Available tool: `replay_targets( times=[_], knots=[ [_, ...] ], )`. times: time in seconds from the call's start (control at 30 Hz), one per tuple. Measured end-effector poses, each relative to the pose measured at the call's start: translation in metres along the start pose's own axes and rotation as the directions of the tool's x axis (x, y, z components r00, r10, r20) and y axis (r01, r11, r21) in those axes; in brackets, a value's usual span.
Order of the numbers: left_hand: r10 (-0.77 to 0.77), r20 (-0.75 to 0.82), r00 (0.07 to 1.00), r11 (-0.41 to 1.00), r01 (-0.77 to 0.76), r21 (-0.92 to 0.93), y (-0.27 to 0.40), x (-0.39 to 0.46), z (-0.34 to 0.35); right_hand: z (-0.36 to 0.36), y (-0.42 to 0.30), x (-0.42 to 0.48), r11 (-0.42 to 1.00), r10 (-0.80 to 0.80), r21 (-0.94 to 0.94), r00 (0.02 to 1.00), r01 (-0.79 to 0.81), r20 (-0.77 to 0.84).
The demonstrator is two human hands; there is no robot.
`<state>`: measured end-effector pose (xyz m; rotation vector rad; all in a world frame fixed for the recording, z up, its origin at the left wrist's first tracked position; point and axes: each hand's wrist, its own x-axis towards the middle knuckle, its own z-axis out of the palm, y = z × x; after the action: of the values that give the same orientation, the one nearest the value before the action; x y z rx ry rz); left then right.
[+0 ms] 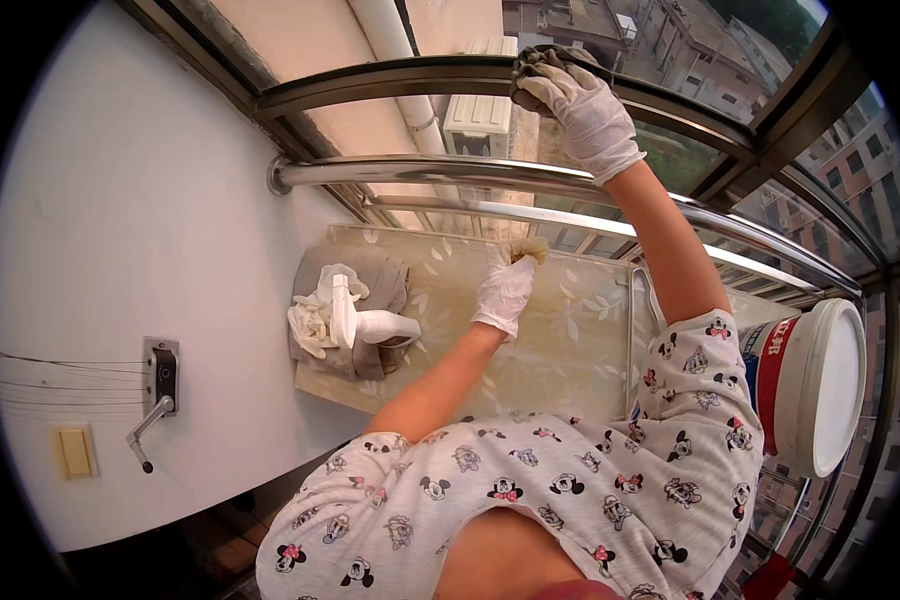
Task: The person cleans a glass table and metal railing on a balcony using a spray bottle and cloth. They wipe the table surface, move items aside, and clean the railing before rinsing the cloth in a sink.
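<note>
My right hand, in a thin white glove, reaches up and presses a dark grey cloth onto the brown metal window frame. Lower down, my left hand wears a matching glove. Its fingers close around a yellowish-brown piece, a sponge or a cloth; I cannot tell which. That hand is over a leaf-patterned surface, near its far edge. To its left, a white spray bottle lies on its side on a folded grey cloth, beside crumpled white gloves.
A shiny metal railing crosses below the window frame. At right a white plastic bucket bears printed writing. On the white wall sit a hand crank with wires and a switch plate. Buildings appear outside.
</note>
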<state>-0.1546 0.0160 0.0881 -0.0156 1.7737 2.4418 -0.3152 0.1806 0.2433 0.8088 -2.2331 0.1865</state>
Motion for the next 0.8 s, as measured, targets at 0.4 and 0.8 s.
replay_targets(
  times=[0.4, 0.8],
  knots=[
    [-0.115, 0.097, 0.989, 0.990, 0.122, -0.072, -0.004, -0.025, 0.026, -0.105, 0.050, -0.179, 0.972, 0.234, 0.086, 0.948, -0.221, -0.216],
    [-0.249, -0.090, 0.964, 0.968, 0.250, -0.008, -0.003, -0.043, -0.044, 0.067, -0.090, -0.042, 0.969, -0.092, 0.246, 0.943, 0.011, 0.321]
  ],
)
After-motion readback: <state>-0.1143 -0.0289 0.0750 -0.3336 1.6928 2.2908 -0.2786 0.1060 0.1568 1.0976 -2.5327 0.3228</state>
